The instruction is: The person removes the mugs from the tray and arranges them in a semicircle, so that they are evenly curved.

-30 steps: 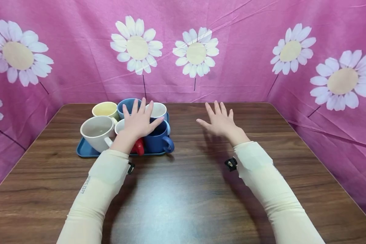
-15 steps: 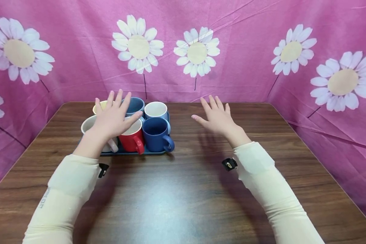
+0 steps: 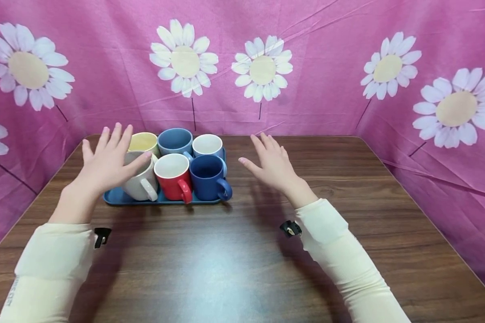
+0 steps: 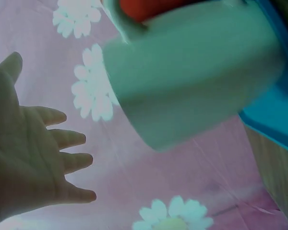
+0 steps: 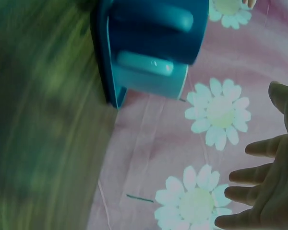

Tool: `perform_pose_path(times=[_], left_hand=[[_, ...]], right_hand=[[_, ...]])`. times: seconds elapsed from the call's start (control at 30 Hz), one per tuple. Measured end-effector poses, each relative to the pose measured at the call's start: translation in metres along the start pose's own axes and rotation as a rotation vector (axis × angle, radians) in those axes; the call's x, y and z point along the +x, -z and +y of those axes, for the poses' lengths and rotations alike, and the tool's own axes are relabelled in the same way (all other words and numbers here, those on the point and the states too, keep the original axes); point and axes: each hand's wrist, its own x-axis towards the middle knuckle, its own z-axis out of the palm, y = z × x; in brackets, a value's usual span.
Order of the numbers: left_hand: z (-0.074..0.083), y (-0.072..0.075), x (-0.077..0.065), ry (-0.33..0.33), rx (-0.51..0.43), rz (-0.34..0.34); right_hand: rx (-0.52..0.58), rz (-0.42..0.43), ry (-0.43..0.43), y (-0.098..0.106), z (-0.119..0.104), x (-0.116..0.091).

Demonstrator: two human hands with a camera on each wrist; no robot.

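Note:
My left hand [image 3: 107, 168], fingers spread, overlaps the left end of a blue tray [image 3: 115, 196] and part of a large off-white mug [image 3: 139, 184]. In the left wrist view a gap shows between that hand and the off-white mug [image 4: 192, 72]. To the right of the tray hovers my right hand [image 3: 272, 166], its fingers straight and nothing in it. The front row continues with a red mug [image 3: 171, 181] and a dark blue mug [image 3: 206, 181]. Behind stand a yellow cup [image 3: 144, 141], a grey-blue mug [image 3: 175, 140] and a light blue mug with white inside [image 3: 207, 144].
The tray sits at the back left of a dark wooden table [image 3: 226, 251]. Behind and beside the table hangs a pink cloth [image 3: 315, 80] with large white daisies. Each wrist carries a small black mount, such as the right one [image 3: 291, 228].
My left hand has moved left across the mugs, uncovering the red and dark blue ones. The right hand has drifted slightly left. The mugs have stayed in place.

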Motion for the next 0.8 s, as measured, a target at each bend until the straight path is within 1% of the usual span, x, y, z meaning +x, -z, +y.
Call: perform_pose_path(times=[0.17,0.3,0.37,0.47,0.53,0.6,0.8], left_hand=[[-0.019,-0.002,-0.008,0.041,-0.048,0.003],[-0.034,-0.008,-0.014,0.070,-0.098,-0.017],[-0.042,-0.012,-0.017,0.059,-0.145,-0.016],[-0.053,-0.016,-0.021,0.027,-0.233,-0.009],[-0.059,-0.018,-0.023,0.012,-0.292,-0.017],[-0.063,-0.020,-0.025,0.020,-0.327,-0.038],[-0.078,-0.030,-0.030,0.063,-0.392,-0.114]], right_hand=[[0.098,0.039,0.024,-0.016,-0.006,-0.002],[0.192,0.045,0.029,-0.030,-0.012,-0.004],[0.241,0.041,0.023,-0.036,-0.015,-0.006],[0.303,0.035,0.008,-0.045,-0.018,-0.007],[0.335,0.035,-0.011,-0.049,-0.020,-0.008],[0.361,0.040,-0.030,-0.053,-0.021,-0.009],[0.426,0.037,-0.091,-0.061,-0.023,-0.010]])
